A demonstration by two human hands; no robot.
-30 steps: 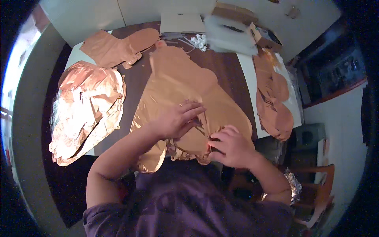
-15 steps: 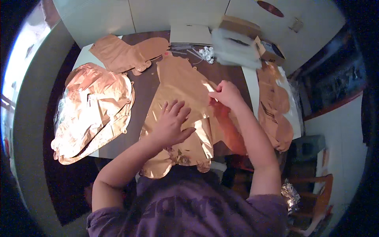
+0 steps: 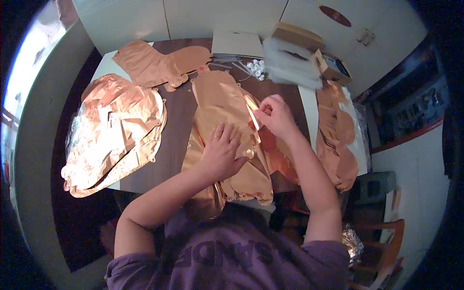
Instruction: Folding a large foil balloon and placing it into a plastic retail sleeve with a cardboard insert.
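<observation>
Nearest: purple shirt [image 3: 217,256], both bare forearms reaching forward over the table [image 3: 154,166]. Low at right, a wooden chair [image 3: 392,237] with crumpled silver wrap [image 3: 352,245] beside it. Main foil [image 3: 220,99], copper-gold, lies lengthwise at the middle of the table in front of the person; near end creased, reaching the table's near edge. Left hand [image 3: 223,153] palm down on the main foil, fingers extended and only slightly parted, thumb set off to the right; ring on one finger. Right hand [image 3: 277,118] farther forward, at the main foil's right side: thumb and fingertips closed on its bright, raised edge. Reddish sheet [image 3: 285,162] beneath the right forearm; shadowed there, so cannot tell whether it is a fold of the same piece. To the left, well apart from both hands, a shiny foil heap [image 3: 116,140], wrinkled; to the right, a matte foil stack [image 3: 336,140] with lobed outline, along the table's right side. Farther back, left: flat foil [image 3: 154,63], rounded at one end. Back edge, middle to right: cluster of white caps [image 3: 256,69], white box [image 3: 237,44], clear bag [image 3: 290,65], open carton [image 3: 332,66]. Behind all, pale cabinet [image 3: 212,17].
</observation>
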